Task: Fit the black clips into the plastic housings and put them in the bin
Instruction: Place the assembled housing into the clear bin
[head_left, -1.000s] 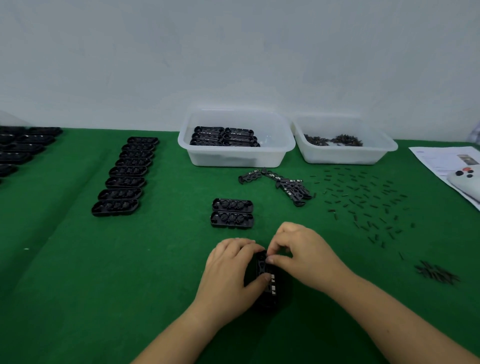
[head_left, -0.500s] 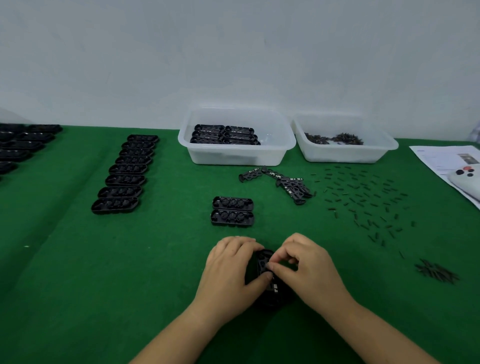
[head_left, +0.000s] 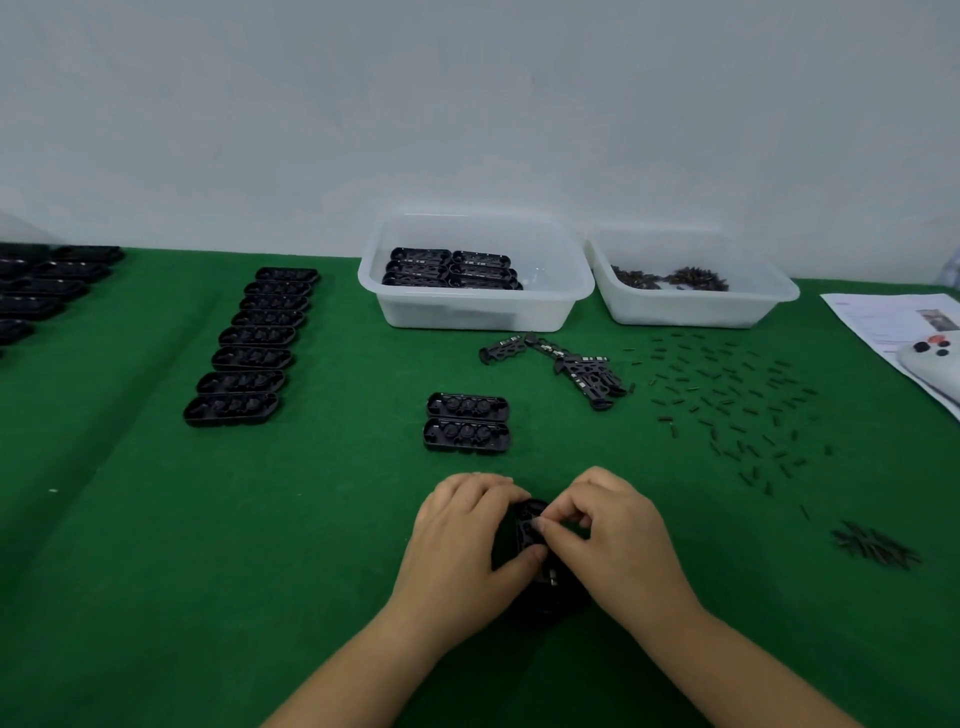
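Both hands work one black housing (head_left: 527, 540) on the green worktop (head_left: 208, 571). Left hand (head_left: 462, 545) curls round its side; right hand (head_left: 613, 540) pinches a clip at its top. Bin (head_left: 475, 306) behind holds finished housings.

text: none legible | printed sheet (head_left: 878, 322) at the table's (head_left: 156, 571) right edge: lines of print and a small picture, too blurred to read | labels, brands, numbers elsewhere: none readable
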